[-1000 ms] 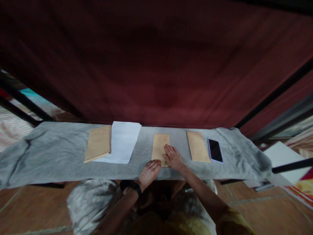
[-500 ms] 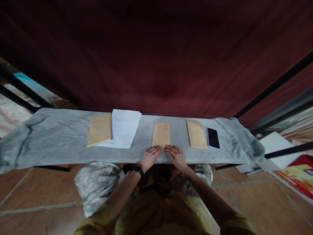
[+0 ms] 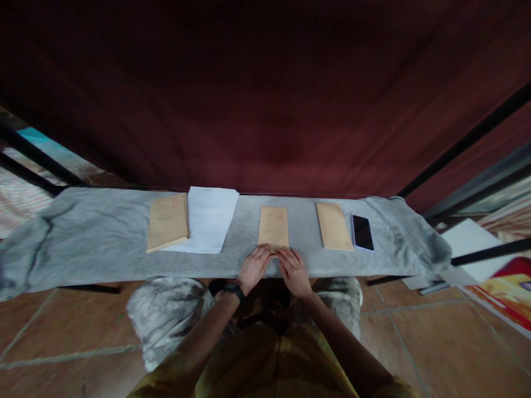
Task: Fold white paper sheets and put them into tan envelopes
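A brown envelope (image 3: 273, 225) lies upright to my view on the grey cloth, with a small red mark at its far right corner. My left hand (image 3: 254, 268) has its fingers pressed together on the envelope's near left corner. Beside it, my right hand (image 3: 294, 271) presses closed fingers on the near right corner, close to the left fingertips. The near edge looks folded under the fingers, which partly hide it. A dark band (image 3: 235, 290) is around my left wrist.
On the left, a stack of brown envelopes (image 3: 168, 222) overlaps white paper sheets (image 3: 211, 218). Another brown envelope (image 3: 334, 226) lies to the right, next to a phone (image 3: 362, 232). The grey cloth (image 3: 112, 221) covers the narrow bench before a dark red curtain (image 3: 265, 138).
My right hand has shifted slightly left, bringing its fingertips closer to my left hand at the envelope's near edge. The other things stay in place; the view has moved slightly.
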Demonstrator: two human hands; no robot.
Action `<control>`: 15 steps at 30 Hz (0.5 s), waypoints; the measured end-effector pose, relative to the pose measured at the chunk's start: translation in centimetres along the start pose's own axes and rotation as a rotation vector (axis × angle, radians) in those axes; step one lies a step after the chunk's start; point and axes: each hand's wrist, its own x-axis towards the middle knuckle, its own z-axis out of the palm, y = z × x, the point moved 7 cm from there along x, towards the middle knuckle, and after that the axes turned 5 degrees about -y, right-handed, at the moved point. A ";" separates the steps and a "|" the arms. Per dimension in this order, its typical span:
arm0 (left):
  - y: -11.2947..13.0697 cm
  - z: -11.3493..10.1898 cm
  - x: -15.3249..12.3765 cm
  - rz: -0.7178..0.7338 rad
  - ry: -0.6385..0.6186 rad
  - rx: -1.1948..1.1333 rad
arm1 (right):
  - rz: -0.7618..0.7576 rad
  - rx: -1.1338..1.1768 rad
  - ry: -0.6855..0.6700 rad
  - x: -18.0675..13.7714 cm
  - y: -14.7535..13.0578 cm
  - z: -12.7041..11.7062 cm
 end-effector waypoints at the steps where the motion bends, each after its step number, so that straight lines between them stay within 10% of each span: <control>1: 0.0 -0.1 -0.2 0.001 0.002 -0.014 | 0.006 0.003 -0.023 -0.2 0.0 0.2; 15: -0.8 -1.5 -1.5 -0.099 0.024 -0.086 | 0.187 0.078 -0.046 0.7 3.1 -0.1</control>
